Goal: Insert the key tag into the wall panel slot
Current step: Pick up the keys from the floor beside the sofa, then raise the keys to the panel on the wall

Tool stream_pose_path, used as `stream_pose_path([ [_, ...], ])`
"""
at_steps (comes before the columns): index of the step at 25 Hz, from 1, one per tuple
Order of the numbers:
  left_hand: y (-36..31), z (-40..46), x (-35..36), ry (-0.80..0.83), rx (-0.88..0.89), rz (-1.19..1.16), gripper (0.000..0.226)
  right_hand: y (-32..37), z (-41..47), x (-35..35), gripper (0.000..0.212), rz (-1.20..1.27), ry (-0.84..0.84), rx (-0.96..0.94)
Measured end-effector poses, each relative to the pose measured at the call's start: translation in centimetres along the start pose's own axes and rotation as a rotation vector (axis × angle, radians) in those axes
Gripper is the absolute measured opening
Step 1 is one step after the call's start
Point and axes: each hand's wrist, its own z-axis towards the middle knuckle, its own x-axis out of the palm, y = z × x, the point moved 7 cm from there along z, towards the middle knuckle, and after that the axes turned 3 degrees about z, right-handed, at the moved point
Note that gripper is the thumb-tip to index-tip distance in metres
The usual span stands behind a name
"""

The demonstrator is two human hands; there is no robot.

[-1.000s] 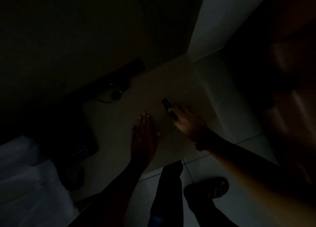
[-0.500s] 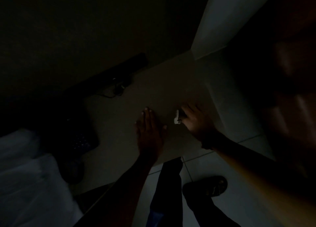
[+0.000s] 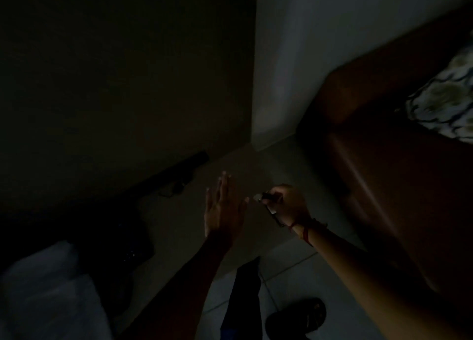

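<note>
Our right hand [image 3: 288, 202] pinches the key tag [image 3: 266, 197] — its long axis pointing leftward toward our spread, empty left hand [image 3: 222, 211] — slot unseen.

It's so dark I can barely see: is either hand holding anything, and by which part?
The right hand is closed around the key tag, gripping its rear; the pale tip pokes out. The left hand is open and flat, holding nothing.

Room very dim. Dark olive wall [image 3: 115, 71] fills left; pale grey-white wall [image 3: 294, 58] meets it at vertical corner. Light tiled floor [image 3: 289, 268] with thin grout lines below. Reddish-brown wooden furniture [image 3: 384, 173] along right side, patterned white-and-dark fabric [image 3: 445, 101] lying on top. Long black bar-shaped object [image 3: 179, 170] at foot of dark wall. White cloth [image 3: 46, 293] lower left.
</note>
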Motion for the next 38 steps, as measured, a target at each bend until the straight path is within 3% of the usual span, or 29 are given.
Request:
stream_pose_path([
  [7, -11.1, 0.1, -20.0, -0.232, 0.167, 0.0, 0.073, 14.6, -6.2, -19.4, 0.029, -0.132, -0.184, -0.258],
  [14, -31.4, -4.4, -42.6, -0.507, 0.473, -0.022, 0.075, 25.3, -20.7, -45.4, 0.016, -0.246, -0.682, -0.447],
  [17, -41.3, -9.4, -49.5, -0.631, 0.642, -0.035, 0.072, 27.1, -28.6, -56.4, 0.012, -0.166, -0.948, -0.491],
  [20, -50.4, -15.1, -54.4, -0.696, 0.806, -0.034, 0.072, 27.2, -36.9, -64.5, 0.01, -0.157, -1.073, -0.519],
  [24, -61.0, -22.7, -59.1, -0.788, 0.989, -0.056, 0.072, 26.5, -47.3, -72.4, 0.008, -0.349, -1.174, -0.533],
  [28, -70.5, -31.0, -60.1, -0.832, 1.153, -0.119, 0.073, 23.4, -57.4, -78.2, 0.007, -0.326, -1.331, -0.509],
  [33, -78.4, -39.3, -58.9, -0.863, 1.316, -0.153, 0.073, 17.7, -67.0, -82.1, 0.006, -0.16, -1.499, -0.429],
  [38, -86.2, -45.8, -56.8, -0.871, 1.467, -0.14, 0.073, 12.6, -75.3, -85.1, 0.009, -0.173, -1.638, -0.295],
])
